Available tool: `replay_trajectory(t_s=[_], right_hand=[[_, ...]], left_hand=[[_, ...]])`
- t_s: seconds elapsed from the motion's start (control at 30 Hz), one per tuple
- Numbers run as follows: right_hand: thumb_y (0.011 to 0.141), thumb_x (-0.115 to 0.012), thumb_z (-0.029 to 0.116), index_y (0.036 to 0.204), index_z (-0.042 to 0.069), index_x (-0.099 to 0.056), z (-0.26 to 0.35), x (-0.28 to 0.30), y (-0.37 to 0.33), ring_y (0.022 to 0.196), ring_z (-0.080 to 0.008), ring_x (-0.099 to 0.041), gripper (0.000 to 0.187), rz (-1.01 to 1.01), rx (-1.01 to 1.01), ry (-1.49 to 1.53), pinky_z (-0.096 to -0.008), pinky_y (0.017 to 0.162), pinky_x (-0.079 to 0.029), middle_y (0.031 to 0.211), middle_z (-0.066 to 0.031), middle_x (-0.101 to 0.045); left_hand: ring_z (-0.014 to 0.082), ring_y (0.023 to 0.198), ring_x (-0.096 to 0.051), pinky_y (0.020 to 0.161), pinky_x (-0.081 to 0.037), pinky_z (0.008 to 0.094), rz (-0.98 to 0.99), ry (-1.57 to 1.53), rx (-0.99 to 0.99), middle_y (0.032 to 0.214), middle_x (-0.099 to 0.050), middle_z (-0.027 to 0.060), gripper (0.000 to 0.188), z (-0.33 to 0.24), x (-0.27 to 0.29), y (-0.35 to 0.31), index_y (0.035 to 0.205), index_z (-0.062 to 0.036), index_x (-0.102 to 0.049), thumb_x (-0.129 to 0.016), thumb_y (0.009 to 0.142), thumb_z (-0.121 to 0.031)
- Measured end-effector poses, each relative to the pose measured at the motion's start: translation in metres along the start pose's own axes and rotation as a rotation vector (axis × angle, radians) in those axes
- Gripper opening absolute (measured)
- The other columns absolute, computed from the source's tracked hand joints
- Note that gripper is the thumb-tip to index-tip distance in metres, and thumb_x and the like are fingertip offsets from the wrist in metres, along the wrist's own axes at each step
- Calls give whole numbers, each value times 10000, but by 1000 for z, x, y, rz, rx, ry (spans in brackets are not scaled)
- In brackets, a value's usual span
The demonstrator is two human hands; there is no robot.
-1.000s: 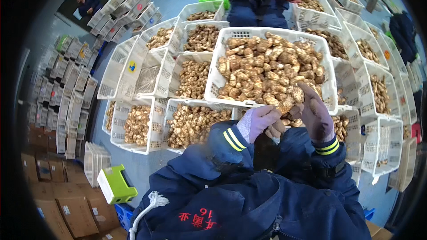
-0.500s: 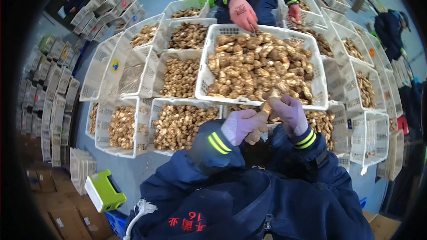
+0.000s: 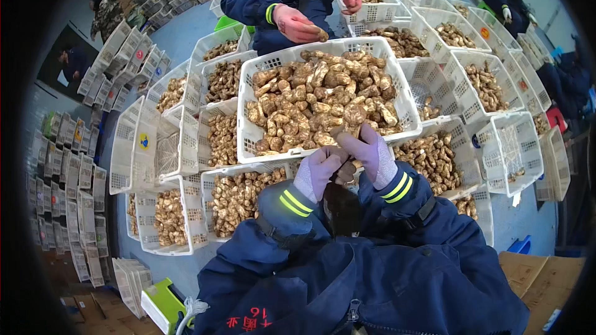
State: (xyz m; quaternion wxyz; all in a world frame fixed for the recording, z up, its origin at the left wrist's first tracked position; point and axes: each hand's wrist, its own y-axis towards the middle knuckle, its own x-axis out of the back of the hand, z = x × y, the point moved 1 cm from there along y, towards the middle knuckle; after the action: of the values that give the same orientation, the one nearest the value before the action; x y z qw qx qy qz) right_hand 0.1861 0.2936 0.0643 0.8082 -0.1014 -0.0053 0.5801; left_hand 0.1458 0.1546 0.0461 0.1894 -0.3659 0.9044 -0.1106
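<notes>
My left hand (image 3: 318, 172) and my right hand (image 3: 371, 154), in lavender knit gloves with brown-stained fingers, meet at the near edge of a white perforated crate (image 3: 247, 139). Both are closed, fingertips together. What they pinch is mostly hidden; only a small brown and pale bit shows between them. Brown, thick-stemmed mushrooms (image 3: 316, 96) are heaped in the crate just beyond my fingers. Across it, a person's pink-gloved hand (image 3: 297, 25) holds a small brown mushroom piece (image 3: 323, 35) over the far rim. The person's other hand (image 3: 351, 0) hangs to the right, fingers curled.
More white crates of mushrooms (image 3: 247, 195) surround the central one, with another heap (image 3: 428, 158) at the right. Some nearly bare crates (image 3: 512, 149) stand on the far right. Stacked crates (image 3: 77, 198) line the left. A green-and-white box (image 3: 162, 305) and cardboard (image 3: 543, 279) lie near me.
The view has shifted, and the central crate appears farther left. A mushroom showed plainly between my hands before; now my fingers cover that place. The other person's hand has lifted a piece off the heap.
</notes>
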Motion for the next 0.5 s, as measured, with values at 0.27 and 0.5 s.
replay_trajectory(t_s=[0.27,0.5], right_hand=[[814,-595,190,828,-23,-556,-6,16,-2,707,-100,-553,217,252,262,106,-242,621,-433,741,-34,-550],[720,-697,255,804,-27,-520,6,14,-3,600,-96,-515,343,-7,99,-228,-275,532,-429,652,-50,-542]], left_hand=[[182,655,-597,566,-463,316,177,-516,92,799,-620,56,315,5,0,6,1042,-42,-546,-460,895,-307],[173,636,-580,526,-436,276,183,-602,5,764,-597,57,372,21,-11,9,1036,-42,-539,-469,911,-386]])
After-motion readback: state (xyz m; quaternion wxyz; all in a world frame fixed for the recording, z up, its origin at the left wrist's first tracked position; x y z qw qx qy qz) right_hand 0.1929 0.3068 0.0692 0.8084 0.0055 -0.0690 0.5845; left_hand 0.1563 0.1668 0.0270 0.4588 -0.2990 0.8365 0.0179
